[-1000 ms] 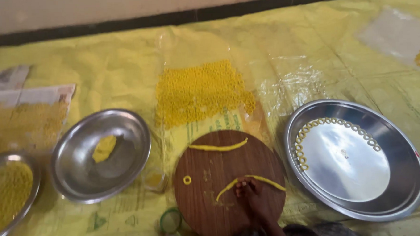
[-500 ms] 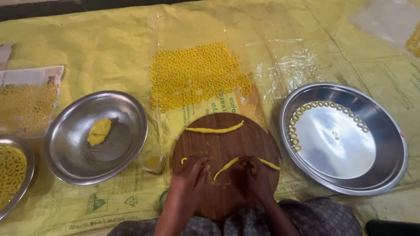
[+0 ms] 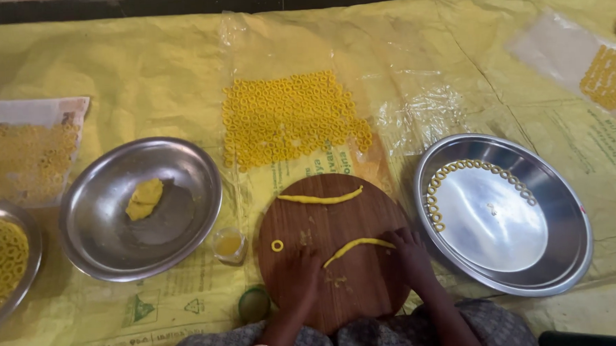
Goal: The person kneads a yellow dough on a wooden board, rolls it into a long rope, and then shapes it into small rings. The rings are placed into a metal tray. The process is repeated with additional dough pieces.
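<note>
Here, both hands, left hand [image 3: 304, 266] and right hand [image 3: 410, 253], are lying open-fingered, touching the ends of a soft, light, easily torn dough rope [image 3: 357, 246] on the near half of a round wooden board [image 3: 337, 213], probably best lifted gently by its ends.

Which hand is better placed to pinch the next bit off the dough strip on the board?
Probably the right hand: its fingers rest at the right end of the dough strip on the round wooden board, next to the steel plate lined with rings. The left hand sits lower, by the strip's other end.
</note>
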